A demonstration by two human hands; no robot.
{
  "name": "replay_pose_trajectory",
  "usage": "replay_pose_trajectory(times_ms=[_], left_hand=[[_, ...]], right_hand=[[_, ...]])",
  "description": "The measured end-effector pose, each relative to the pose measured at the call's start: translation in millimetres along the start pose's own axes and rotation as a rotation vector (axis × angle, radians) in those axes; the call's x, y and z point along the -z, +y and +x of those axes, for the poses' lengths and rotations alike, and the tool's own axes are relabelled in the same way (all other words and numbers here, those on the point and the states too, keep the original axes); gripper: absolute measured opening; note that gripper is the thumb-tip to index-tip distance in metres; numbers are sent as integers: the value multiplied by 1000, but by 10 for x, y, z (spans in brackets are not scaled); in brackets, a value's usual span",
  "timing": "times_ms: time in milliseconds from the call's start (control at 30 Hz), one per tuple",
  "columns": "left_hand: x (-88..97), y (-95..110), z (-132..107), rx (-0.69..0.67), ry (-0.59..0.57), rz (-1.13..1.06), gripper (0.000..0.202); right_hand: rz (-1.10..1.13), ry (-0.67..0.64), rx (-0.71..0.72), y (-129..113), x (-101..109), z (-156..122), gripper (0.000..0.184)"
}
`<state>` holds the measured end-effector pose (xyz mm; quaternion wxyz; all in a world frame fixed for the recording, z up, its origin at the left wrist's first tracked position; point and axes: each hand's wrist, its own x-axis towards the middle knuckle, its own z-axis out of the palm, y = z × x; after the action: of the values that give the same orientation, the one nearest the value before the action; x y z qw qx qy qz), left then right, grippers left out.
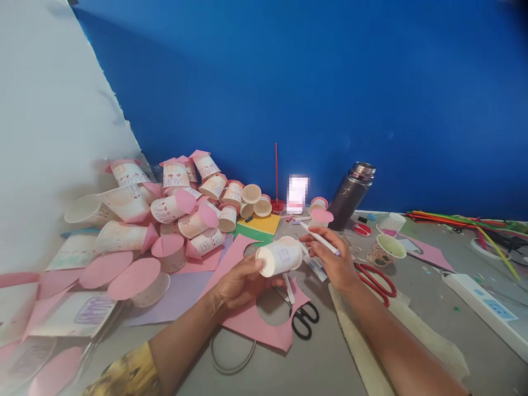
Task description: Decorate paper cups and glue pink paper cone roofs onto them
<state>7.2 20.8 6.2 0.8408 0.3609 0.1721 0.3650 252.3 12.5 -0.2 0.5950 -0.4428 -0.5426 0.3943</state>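
Observation:
In the middle of the view, my left hand (243, 283) is closed around a white paper cup (274, 258) lying sideways in the grip. A small purple window-like square is drawn on the cup's side. My right hand (334, 261) pinches a white marker (319, 239) with a purple end, held just right of the cup and apart from it. Below the hands lies a pink paper sheet (247, 324) with round holes cut out. Black-handled scissors (304, 320) rest at its right edge, their blades partly hidden.
Decorated paper cups with pink paper tops (167, 206) are piled on the left. A dark flask (350, 195) stands near the blue wall. Red-handled scissors (377, 280), a patterned cup (385, 250), a cloth (412, 341) and a white power strip (487, 308) are on the right.

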Motion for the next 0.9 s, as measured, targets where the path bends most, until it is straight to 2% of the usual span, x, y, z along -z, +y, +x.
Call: replay_pose_trajectory(times_ms=[100, 233, 367, 500, 633, 733, 800, 900], left_hand=[[34, -6, -8, 78, -71, -161, 68], [76, -45, -5, 145, -131, -247, 71], [118, -124, -9, 194, -196, -264, 71], [157, -171, -6, 218, -238, -252, 70], [126, -167, 12, 223, -183, -202, 73], [57, -182, 22, 202, -119, -105, 79], [4, -201, 16, 92, -35, -21, 76], [-62, -212, -8, -149, 155, 117, 64]], right_hand=[[-128, 68, 39, -38, -49, -25, 32], [-319, 57, 213, -125, -153, -115, 24], [-363, 40, 372, -219, -253, -205, 25], [-365, 14, 401, -244, -301, -257, 19], [-402, 29, 423, -214, -283, -281, 17], [-504, 131, 510, -225, -243, -262, 18], [-608, 200, 610, -254, -216, -232, 17], [-732, 247, 748, -294, -193, -187, 17]])
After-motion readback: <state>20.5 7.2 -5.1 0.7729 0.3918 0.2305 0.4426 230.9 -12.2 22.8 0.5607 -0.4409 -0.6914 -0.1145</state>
